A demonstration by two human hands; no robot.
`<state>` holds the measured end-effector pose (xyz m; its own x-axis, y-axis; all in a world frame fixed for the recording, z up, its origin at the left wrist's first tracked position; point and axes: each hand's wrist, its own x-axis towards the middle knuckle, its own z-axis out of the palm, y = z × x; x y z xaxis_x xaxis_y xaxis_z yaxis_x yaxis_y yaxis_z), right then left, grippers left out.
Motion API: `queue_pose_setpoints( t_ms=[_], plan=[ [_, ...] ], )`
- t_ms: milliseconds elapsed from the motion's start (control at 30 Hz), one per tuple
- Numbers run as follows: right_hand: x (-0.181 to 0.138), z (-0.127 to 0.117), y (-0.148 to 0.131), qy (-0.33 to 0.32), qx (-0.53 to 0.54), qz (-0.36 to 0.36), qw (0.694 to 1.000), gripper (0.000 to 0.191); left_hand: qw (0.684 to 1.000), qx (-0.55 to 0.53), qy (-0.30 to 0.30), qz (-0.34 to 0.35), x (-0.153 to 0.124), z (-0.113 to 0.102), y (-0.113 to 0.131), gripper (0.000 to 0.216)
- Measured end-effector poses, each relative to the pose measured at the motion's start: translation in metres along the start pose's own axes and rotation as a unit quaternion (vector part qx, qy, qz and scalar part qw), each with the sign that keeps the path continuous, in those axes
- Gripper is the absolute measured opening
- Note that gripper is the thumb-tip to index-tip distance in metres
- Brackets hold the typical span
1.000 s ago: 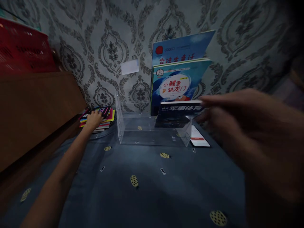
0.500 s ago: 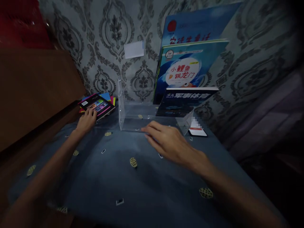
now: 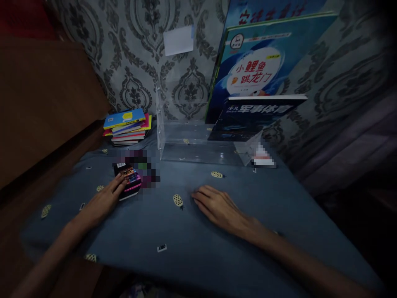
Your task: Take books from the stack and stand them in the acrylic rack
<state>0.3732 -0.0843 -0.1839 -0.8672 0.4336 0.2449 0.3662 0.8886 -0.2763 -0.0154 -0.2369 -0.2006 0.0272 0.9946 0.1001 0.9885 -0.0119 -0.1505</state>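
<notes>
My left hand (image 3: 107, 198) is closed on the near left edge of a black book (image 3: 130, 182) with colourful pictures and a barcode. Its fingers lie over the cover; the thumb is hidden. Part of this book is blurred out by pixels. My right hand (image 3: 218, 207) holds nothing and rests low over the tablecloth, fingers loosely stretched. Beyond it stands a clear acrylic book rack (image 3: 198, 151) in steps. A dark blue book (image 3: 248, 122) leans in its front step, with a teal picture book (image 3: 273, 45) behind and another blue book (image 3: 269, 9) at the back.
A stack of books (image 3: 128, 127), blue one on top, sits at the table's far left. To the right of the rack lies a partly pixelated flat item (image 3: 263, 160). A wooden cabinet (image 3: 46, 103) borders the left side; patterned wallpaper (image 3: 133, 62) closes the back.
My left hand has brought the black book off the stack, toward me and to the right. My right hand has drawn back from the rack's front edge. The view has tilted down.
</notes>
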Motion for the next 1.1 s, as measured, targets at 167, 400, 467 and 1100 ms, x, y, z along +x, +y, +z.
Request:
queue_pose_setpoints(
  t_ms=[167, 400, 467, 1100],
  plan=[
    [-0.001, 0.008, 0.001, 0.031, 0.010, 0.004, 0.999, 0.024, 0.996, -0.035, 0.050, 0.065, -0.029, -0.007, 0.035, 0.072],
    [-0.005, 0.015, 0.006, 0.071, 0.074, 0.027, 0.994, 0.028, 0.972, -0.062, 0.074, 0.213, -0.032, -0.027, 0.091, 0.085],
    [-0.006, 0.016, 0.007, 0.088, 0.089, 0.037, 0.991, 0.030, 0.965, -0.068, 0.064, 0.246, -0.023, -0.028, 0.104, 0.082],
    [-0.009, 0.037, 0.024, 0.133, -0.020, 0.061, 0.989, 0.035, 0.965, -0.114, -0.013, 0.235, 0.106, -0.046, 0.146, 0.038]
  ],
)
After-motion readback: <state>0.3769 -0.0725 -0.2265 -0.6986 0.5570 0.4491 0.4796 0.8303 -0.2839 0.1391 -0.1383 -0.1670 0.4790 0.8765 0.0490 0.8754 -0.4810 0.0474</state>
